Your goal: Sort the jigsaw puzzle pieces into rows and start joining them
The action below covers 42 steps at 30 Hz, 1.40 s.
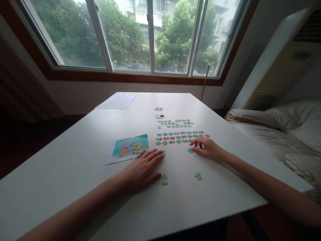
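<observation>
My left hand [142,167] lies flat on the white table [75,167], fingers stretched out, fingertips touching a small puzzle piece [163,152]. A green piece [164,179] lies just by its thumb. My right hand [207,148] rests with fingers curled down on the table, fingertips at a teal piece [190,150] and at the near edge of several rows of loose puzzle pieces [180,136]. Another green piece [198,175] lies alone nearer me. A cartoon picture card [127,147] lies left of my left hand.
More pieces [175,123] lie farther back, behind them two round discs [159,116]. A sheet of paper [116,101] lies at the far left corner. A bed with a pale quilt [281,130] stands right of the table. Windows face me.
</observation>
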Motion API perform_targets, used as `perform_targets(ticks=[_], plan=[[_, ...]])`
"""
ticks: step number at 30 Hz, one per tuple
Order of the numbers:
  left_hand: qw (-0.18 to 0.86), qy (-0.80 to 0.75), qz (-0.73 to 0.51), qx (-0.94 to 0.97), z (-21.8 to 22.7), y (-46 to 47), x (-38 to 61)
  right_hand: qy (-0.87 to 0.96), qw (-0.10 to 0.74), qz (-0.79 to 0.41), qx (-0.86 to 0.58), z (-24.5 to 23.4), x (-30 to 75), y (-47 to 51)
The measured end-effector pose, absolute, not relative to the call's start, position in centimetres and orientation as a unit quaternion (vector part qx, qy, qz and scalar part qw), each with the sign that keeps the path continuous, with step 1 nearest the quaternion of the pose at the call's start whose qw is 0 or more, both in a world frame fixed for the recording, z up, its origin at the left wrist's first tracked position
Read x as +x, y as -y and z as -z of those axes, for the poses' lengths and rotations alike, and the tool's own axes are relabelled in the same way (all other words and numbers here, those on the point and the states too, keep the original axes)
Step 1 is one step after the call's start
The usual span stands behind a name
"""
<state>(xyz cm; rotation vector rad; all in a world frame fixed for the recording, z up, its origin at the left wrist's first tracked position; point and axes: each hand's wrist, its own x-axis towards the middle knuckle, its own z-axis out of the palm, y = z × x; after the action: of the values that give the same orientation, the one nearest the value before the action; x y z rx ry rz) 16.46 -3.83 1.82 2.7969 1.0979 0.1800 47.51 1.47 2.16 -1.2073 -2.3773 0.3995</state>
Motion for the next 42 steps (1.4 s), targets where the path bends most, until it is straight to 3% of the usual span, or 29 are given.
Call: perform_targets(ticks=[9, 16, 33, 42], plan=[[0.064, -0.362, -0.068, 0.927, -1.7, 3.8, 16.3, 0.914, 0.158, -0.089, -0.364, -3.7, 44.6, -9.0], [0.031, -0.356, -0.083, 0.930, -2.1, 4.2, 16.5, 0.909, 0.145, -0.053, -0.387, -3.5, 40.3, -13.9], [0.016, -0.349, -0.084, 0.933, -2.7, 4.5, 16.8, 0.895, 0.000, -0.128, -0.427, -4.9, 37.3, -17.9], [0.019, -0.344, -0.092, 0.934, -2.7, 4.5, 16.8, 0.899, 0.041, -0.149, -0.410, -5.4, 37.3, -16.4]])
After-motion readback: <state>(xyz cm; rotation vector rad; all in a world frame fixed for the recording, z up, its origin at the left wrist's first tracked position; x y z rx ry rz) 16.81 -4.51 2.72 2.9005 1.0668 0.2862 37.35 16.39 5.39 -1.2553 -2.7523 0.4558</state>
